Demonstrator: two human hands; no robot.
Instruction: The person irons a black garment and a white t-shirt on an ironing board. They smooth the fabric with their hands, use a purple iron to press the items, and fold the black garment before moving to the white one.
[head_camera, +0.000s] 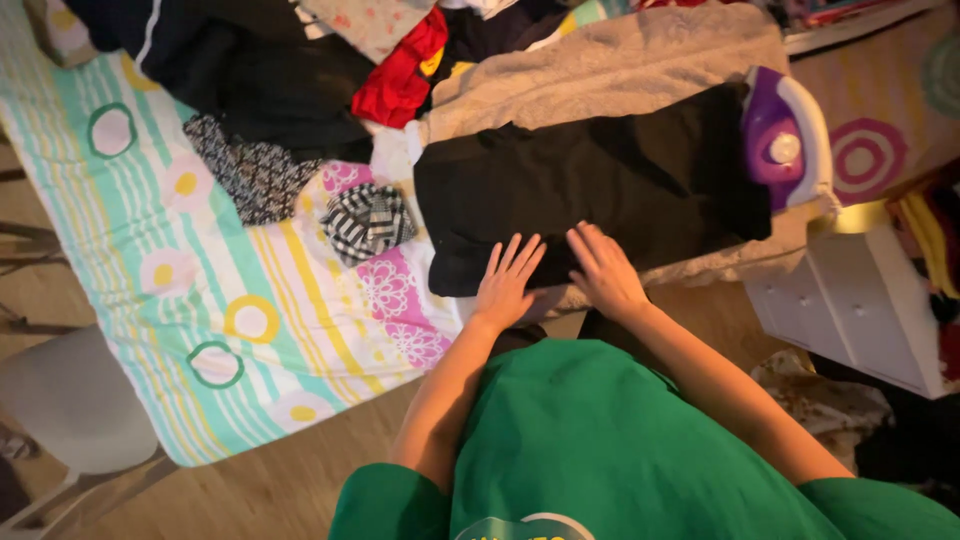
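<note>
Black garment (600, 175) spread flat, left hand (505, 285), right hand (605, 270) pressing its edge

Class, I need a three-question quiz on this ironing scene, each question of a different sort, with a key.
1. True or false: both hands lie flat on the black garment.
2. Where is the purple iron? A) in the right hand B) standing at the garment's far end C) on the floor
3. What striped thing lies left of the garment?

Key:
1. True: left hand and right hand press its near edge, fingers spread.
2. B
3. A rolled black-and-white cloth on the patterned sheet.
</note>
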